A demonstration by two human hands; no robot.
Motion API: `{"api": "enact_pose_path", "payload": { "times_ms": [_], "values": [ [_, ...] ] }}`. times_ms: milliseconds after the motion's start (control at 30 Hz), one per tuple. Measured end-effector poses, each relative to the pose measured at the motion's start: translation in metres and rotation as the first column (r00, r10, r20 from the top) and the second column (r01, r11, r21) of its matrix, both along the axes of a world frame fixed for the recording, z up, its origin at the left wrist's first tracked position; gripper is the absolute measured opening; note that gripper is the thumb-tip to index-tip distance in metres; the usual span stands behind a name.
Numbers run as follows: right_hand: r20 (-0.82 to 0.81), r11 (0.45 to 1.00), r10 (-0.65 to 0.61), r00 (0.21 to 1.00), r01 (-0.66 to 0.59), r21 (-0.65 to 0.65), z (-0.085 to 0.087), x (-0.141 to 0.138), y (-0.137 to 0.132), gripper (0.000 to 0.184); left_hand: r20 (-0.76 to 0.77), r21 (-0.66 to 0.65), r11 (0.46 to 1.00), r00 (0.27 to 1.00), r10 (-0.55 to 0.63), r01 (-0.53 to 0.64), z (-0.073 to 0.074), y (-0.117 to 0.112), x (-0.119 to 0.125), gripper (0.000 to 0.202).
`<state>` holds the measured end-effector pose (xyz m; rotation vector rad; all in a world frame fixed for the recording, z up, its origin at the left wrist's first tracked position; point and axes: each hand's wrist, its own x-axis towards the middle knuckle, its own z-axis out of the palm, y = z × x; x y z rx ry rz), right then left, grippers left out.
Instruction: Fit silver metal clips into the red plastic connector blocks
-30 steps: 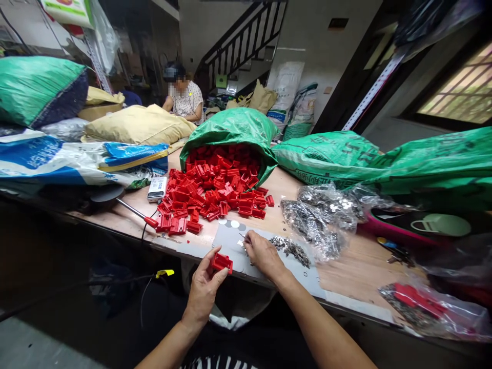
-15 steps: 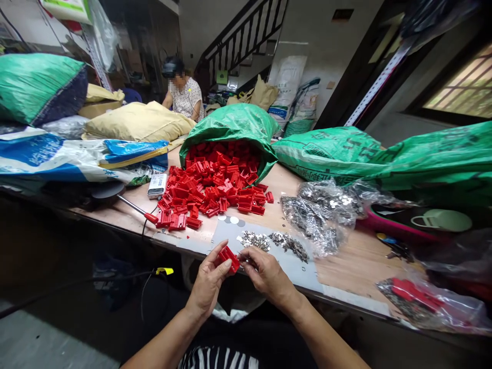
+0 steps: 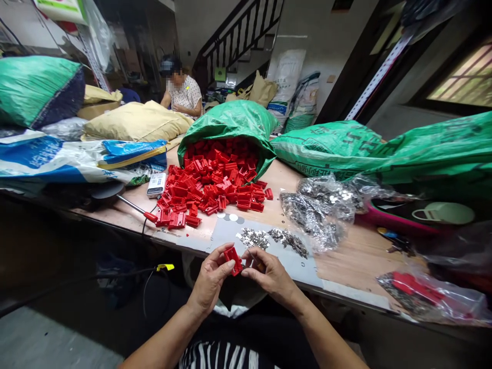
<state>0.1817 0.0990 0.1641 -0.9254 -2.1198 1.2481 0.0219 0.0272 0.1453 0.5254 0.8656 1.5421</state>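
A small red plastic housing, box-like with an open face, is pinched between the thumb and fingers of my left hand above the table's front edge. Close by its right side, my right hand has thumb and fingers pressed together; whatever they hold is too small and shaded to name. Just beyond my hands lie a pile of small shiny metal pieces and a darker pile of metal pieces on a grey mat. A heap of similar red housings spills from a green sack.
Clear bags of metal pieces lie right of the mat. Farther right are a pink-rimmed tray and another plastic bag. A white device sits left of the heap. Across the table, a person sits near several stuffed sacks.
The red housing has turned in my left hand, showing more of its hollow face. My right fingers have shifted slightly right and opened a little. The camera view has moved slightly.
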Motion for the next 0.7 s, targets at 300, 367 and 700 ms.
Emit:
{"api": "enact_pose_path", "payload": {
  "times_ms": [300,367,700],
  "values": [
    [-0.017,1.000,-0.015,1.000,0.015,0.014,-0.008,0.001,-0.007,0.015,-0.076,0.011,1.000,0.997,-0.018,0.019,-0.001,0.002,0.000,0.040],
    [-0.009,0.998,0.008,1.000,-0.007,0.065,-0.005,0.000,-0.008,0.012,-0.076,0.008,1.000,0.997,-0.014,0.015,-0.001,0.002,0.001,0.041],
    [0.017,0.966,0.102,0.995,-0.103,0.238,0.002,-0.001,-0.008,0.011,-0.045,-0.036,0.999,0.999,-0.031,0.029,0.002,0.002,0.001,0.041]
  ]
}}
